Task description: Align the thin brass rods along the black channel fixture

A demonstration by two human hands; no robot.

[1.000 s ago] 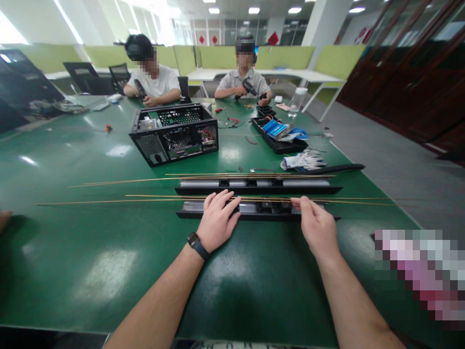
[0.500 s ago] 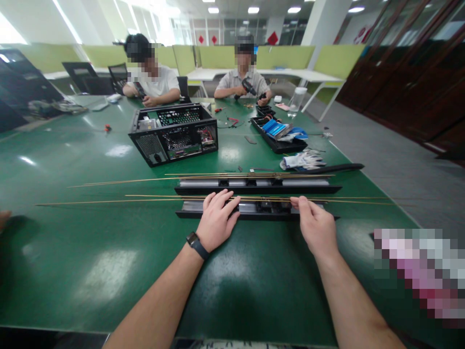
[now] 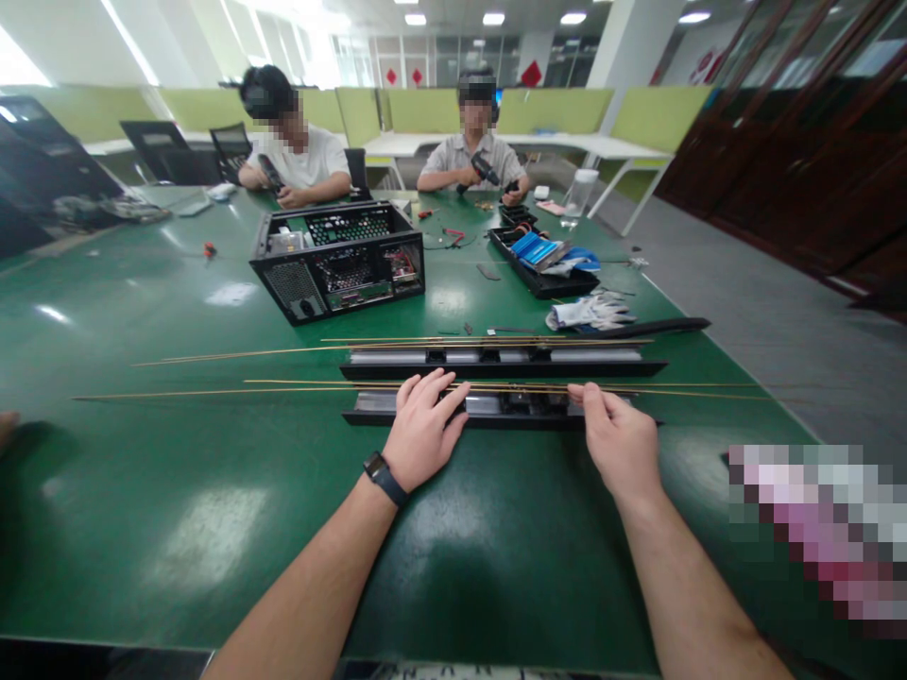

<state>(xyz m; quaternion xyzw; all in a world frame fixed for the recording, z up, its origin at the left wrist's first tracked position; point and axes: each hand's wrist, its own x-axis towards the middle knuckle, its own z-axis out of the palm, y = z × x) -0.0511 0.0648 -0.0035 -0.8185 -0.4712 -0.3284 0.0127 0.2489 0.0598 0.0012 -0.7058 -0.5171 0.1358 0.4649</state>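
Note:
My left hand [image 3: 426, 425] lies palm down with fingers spread over a black rail [image 3: 488, 406] that has a clear strip along it. Thin golden rods [image 3: 304, 384] run lengthwise over this rail, passing by the fingertips. At the rail's right part, the thumb and fingers of my right hand [image 3: 622, 439] are pinched together on one thin rod; its exact hold is partly hidden. Just beyond, a second black rail [image 3: 599, 368] lies parallel, with more golden rods [image 3: 248, 353] across it. Dark blocks sit along both rails.
A black computer case [image 3: 336, 260] stands farther back. To its right are a black tray [image 3: 545, 279] with blue items, white gloves [image 3: 591, 312] and a long black strip [image 3: 658, 328]. Two people sit across the green table [image 3: 213, 529], holding power drills. A blurred pink patch [image 3: 814, 529] covers the right side.
My right hand and the long rod have shifted very slightly to the right. My left hand stays in place.

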